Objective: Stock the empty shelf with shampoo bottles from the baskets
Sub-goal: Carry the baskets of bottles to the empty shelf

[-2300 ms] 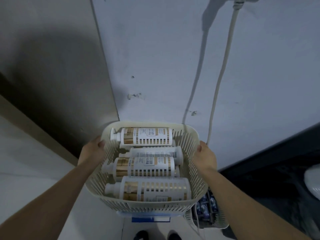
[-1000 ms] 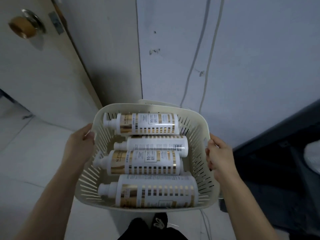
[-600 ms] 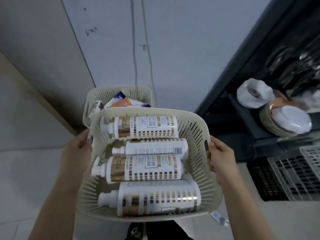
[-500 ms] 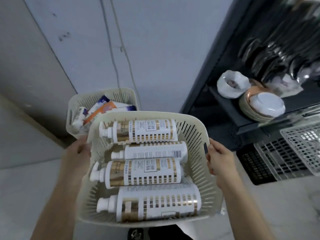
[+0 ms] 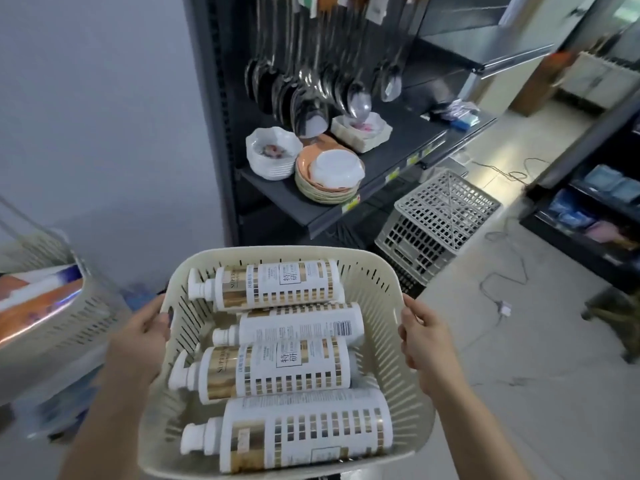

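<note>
- Here both hands carry a cream slotted basket (image 5: pixel 381 282). The left hand (image 5: pixel 138 341) grips its left rim with the thumb hooked over the edge, and the right hand (image 5: pixel 426 337) has its fingers curled round the right rim.
- Four shampoo bottles (image 5: pixel 311 379) lie on their sides in the basket, packed side by side, pump necks pointing left.
- The farthest bottle (image 5: pixel 277 284) and the third bottle (image 5: pixel 273 370) each show a gold band lettered "SUPER…", the rest of the word curving out of sight, and a boxed label reading 特研.
- The second bottle (image 5: pixel 301 323) shows its back: print too fine to read and a barcode (image 5: pixel 343 328) near its base.
- The nearest bottle (image 5: pixel 304 431) shows gold-and-white checks, and its small print cannot be read.
- Beyond the basket a dark shelf (image 5: pixel 408 133) bears white bowls (image 5: pixel 273 154) and orange plates (image 5: pixel 325 188), with ladles (image 5: pixel 311 88) hanging above. The price tags (image 5: pixel 393 174) on its front edge are too blurred to read.
- An upturned grey crate (image 5: pixel 436 220) stands on the floor beside the shelf.
- A second basket (image 5: pixel 52 323) at the left, blurred, holds orange-and-blue tubes (image 5: pixel 38 299).
</note>
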A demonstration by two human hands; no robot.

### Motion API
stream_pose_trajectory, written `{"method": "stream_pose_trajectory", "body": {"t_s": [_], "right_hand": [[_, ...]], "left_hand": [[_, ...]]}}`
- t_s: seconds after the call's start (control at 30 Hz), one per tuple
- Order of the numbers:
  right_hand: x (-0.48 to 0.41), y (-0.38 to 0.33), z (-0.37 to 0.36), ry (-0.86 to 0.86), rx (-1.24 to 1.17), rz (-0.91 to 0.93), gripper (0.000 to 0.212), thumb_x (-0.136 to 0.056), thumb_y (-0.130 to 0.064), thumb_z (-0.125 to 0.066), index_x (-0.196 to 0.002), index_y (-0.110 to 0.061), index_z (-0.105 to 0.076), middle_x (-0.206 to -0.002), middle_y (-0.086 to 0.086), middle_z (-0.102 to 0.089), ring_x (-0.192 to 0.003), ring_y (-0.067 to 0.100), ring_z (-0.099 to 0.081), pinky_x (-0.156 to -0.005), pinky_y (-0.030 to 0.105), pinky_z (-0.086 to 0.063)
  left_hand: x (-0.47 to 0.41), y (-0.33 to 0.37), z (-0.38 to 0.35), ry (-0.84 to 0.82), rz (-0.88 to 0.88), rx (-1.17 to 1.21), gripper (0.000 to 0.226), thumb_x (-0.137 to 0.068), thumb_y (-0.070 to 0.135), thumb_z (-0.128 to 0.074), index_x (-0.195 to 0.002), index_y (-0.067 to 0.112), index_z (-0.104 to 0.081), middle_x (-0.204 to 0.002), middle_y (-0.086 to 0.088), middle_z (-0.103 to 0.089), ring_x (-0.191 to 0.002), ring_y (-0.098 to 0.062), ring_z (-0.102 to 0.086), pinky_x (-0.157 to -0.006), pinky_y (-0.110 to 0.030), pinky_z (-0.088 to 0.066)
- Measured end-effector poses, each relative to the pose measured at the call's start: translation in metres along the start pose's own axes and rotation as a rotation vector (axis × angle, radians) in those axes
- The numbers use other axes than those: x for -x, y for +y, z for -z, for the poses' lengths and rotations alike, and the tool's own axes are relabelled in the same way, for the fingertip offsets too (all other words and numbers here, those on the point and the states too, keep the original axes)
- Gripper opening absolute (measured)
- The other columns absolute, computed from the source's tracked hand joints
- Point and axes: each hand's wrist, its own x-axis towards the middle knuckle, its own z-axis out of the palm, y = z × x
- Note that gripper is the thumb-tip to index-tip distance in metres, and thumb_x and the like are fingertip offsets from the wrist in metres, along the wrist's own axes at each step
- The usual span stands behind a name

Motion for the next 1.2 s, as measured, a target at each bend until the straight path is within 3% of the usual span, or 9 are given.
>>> {"method": "stream_pose_trajectory", "body": {"t_s": [0.13, 0.27, 0.4, 0.57, 0.7, 0.77, 0.83, 0.9, 1.2], "right_hand": [[-0.027, 0.007, 0.06, 0.135, -0.02, -0.079, 0.029, -0.105, -0.024, -0.044, -0.123, -0.031, -0.065, -0.041, -0.019, -0.053, -0.03, -0.001, -0.038, -0.033, 0.02, -0.028], [-0.045, 0.014, 0.111, 0.249, -0.115, -0.152, 0.032, -0.105, -0.021, -0.043, -0.134, -0.022, -0.058, -0.051, -0.013, -0.055, -0.028, -0.001, -0.04, -0.029, 0.016, -0.029], [-0.061, 0.021, 0.151, 0.362, -0.177, -0.191, 0.035, -0.105, -0.021, -0.043, -0.137, -0.024, -0.055, -0.041, -0.016, -0.054, -0.029, 0.0, -0.037, -0.03, 0.017, -0.029], [-0.092, 0.03, 0.198, 0.479, -0.238, -0.236, 0.035, -0.105, -0.021, -0.043, -0.138, -0.023, -0.054, -0.038, -0.014, -0.052, -0.03, 0.001, -0.033, -0.031, 0.02, -0.026], [-0.126, 0.033, 0.235, 0.506, -0.281, -0.239, 0.035, -0.105, -0.021, -0.043, -0.137, -0.023, -0.054, -0.039, -0.013, -0.054, -0.029, 0.001, -0.033, -0.03, 0.018, -0.026], [-0.147, 0.033, 0.256, 0.511, -0.285, -0.236, 0.035, -0.105, -0.021, -0.043, -0.137, -0.023, -0.054, -0.04, -0.015, -0.055, -0.029, 0.0, -0.034, -0.03, 0.018, -0.027], [-0.17, 0.031, 0.278, 0.498, -0.283, -0.225, 0.035, -0.104, -0.021, -0.044, -0.137, -0.022, -0.054, -0.041, -0.017, -0.055, -0.029, 0.0, -0.037, -0.03, 0.017, -0.028], [-0.194, 0.027, 0.301, 0.491, -0.261, -0.215, 0.034, -0.104, -0.022, -0.044, -0.137, -0.023, -0.055, -0.042, -0.017, -0.055, -0.03, 0.0, -0.036, -0.031, 0.019, -0.028], [-0.289, -0.017, 0.384, 0.511, -0.245, -0.173, 0.034, -0.104, -0.025, -0.046, -0.136, -0.026, -0.058, -0.052, -0.01, -0.056, -0.05, 0.011, -0.037, -0.044, 0.026, -0.029]], "left_hand": [[-0.001, 0.034, -0.067, -0.157, 0.021, 0.034, 0.036, -0.103, 0.015, -0.04, -0.123, 0.037, -0.061, -0.059, -0.002, -0.056, -0.041, -0.016, -0.038, -0.032, -0.019, -0.03], [0.0, 0.084, -0.13, -0.269, 0.037, 0.044, 0.052, -0.103, 0.024, -0.041, -0.082, 0.066, -0.062, -0.051, 0.015, -0.063, -0.031, -0.003, -0.044, -0.036, -0.019, -0.033], [0.001, 0.132, -0.189, -0.375, -0.013, -0.024, 0.066, -0.103, 0.02, -0.041, -0.068, 0.075, -0.054, -0.048, 0.015, -0.06, -0.029, -0.003, -0.035, -0.033, -0.017, -0.026], [-0.007, 0.171, -0.264, -0.472, -0.091, -0.105, 0.037, -0.102, 0.017, -0.043, -0.122, 0.045, -0.058, -0.063, 0.008, -0.061, -0.036, -0.004, -0.04, -0.039, -0.024, -0.029], [-0.013, 0.196, -0.326, -0.519, -0.104, -0.141, 0.034, -0.102, 0.018, -0.044, -0.128, 0.035, -0.059, -0.106, -0.017, -0.069, -0.076, -0.038, -0.066, -0.035, -0.022, -0.036], [-0.011, 0.21, -0.357, -0.531, -0.103, -0.145, 0.034, -0.102, 0.018, -0.045, -0.124, 0.038, -0.06, -0.112, -0.016, -0.067, -0.095, -0.046, -0.062, -0.042, -0.03, -0.048], [-0.009, 0.221, -0.387, -0.534, -0.097, -0.115, 0.035, -0.102, 0.018, -0.045, -0.115, 0.047, -0.061, -0.093, -0.009, -0.071, -0.058, -0.023, -0.067, -0.041, -0.03, -0.047], [-0.009, 0.23, -0.414, -0.525, -0.058, -0.09, 0.037, -0.102, 0.02, -0.044, -0.107, 0.052, -0.06, -0.062, 0.003, -0.064, -0.036, -0.007, -0.043, -0.035, -0.019, -0.032], [-0.019, 0.3, -0.52, -0.57, -0.07, -0.028, 0.047, -0.102, 0.024, -0.041, -0.088, 0.063, -0.063, -0.047, 0.012, -0.053, -0.044, -0.011, -0.027, -0.041, -0.021, -0.022]]}}
